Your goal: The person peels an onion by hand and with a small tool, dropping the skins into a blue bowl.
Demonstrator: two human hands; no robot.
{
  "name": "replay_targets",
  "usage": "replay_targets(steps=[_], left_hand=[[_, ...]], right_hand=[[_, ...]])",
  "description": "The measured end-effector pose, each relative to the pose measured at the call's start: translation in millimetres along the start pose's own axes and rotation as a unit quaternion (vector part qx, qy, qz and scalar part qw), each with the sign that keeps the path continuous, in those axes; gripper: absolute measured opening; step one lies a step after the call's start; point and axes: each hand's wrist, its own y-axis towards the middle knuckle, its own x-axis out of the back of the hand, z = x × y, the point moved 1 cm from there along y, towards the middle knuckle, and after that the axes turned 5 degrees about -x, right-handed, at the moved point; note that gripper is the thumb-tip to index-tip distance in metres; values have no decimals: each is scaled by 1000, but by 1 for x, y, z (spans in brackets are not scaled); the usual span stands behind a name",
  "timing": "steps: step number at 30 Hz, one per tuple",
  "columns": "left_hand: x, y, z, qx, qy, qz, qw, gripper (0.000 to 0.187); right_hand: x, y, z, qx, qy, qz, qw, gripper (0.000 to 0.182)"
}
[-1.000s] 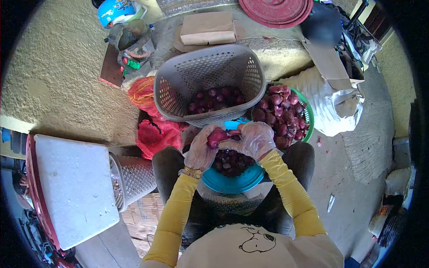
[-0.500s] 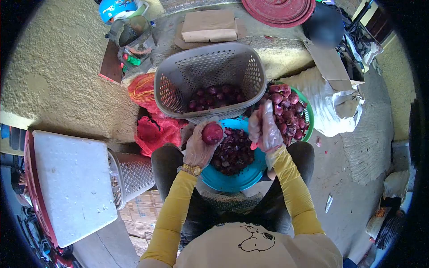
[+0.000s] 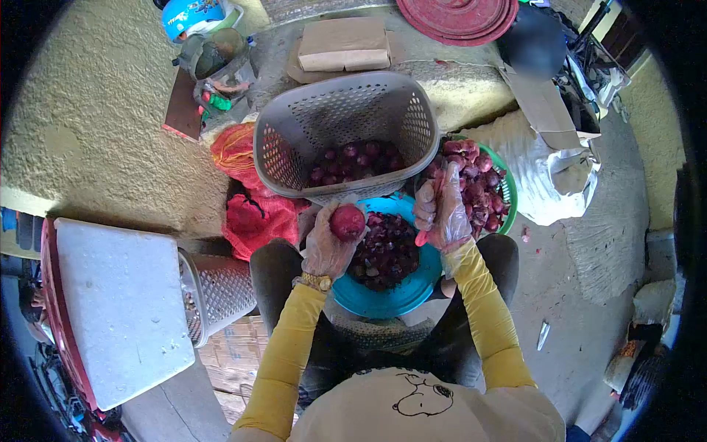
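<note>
A red onion (image 3: 347, 222) is held in my left hand (image 3: 325, 247), its round face turned up. My right hand (image 3: 446, 214), in a clear plastic glove like the left, is closed around a small tool with a red handle (image 3: 421, 238); its blade or tip cannot be made out. Between and below both hands sits a blue basin (image 3: 412, 295) with peel scraps and dark onion pieces (image 3: 383, 258) inside. Just beyond the right hand, a green basket (image 3: 513, 193) is heaped with onions and loose skins (image 3: 482, 180).
A grey perforated basket (image 3: 269, 158) with peeled-looking onions (image 3: 357, 160) stands ahead. Red mesh sacks (image 3: 258, 221) lie to its left. A white foam lid (image 3: 121, 309) and another basket (image 3: 228, 295) are at left. A white sack (image 3: 552, 184) lies at right.
My left hand has tilted the onion slightly and shifted it a little left. My right hand has turned, its fingers curling closer around the red handle.
</note>
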Motion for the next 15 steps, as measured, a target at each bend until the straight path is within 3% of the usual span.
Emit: replay_targets(steps=[2, 6, 8, 11, 13, 15], left_hand=[[-17, -1, 28, 97, -174, -28, 980, 39], [-6, -4, 15, -6, -37, -8, 999, 38], [-18, -2, 39, 107, -156, -10, 982, 38], [-19, -3, 37, 114, -157, -7, 981, 40], [-17, -2, 34, 118, -157, -8, 980, 42], [-14, -2, 29, 122, -157, -10, 980, 44]], right_hand=[[0, 1, 2, 9, -3, 7, 1000, 66], [12, 4, 3, 14, 62, -28, 998, 67], [13, 4, 7, 19, 85, -44, 995, 68], [18, 1, 12, 68, 114, -56, 990, 69], [35, 7, 13, 52, 330, 59, 941, 68], [44, 10, 4, 50, 387, 45, 920, 67]])
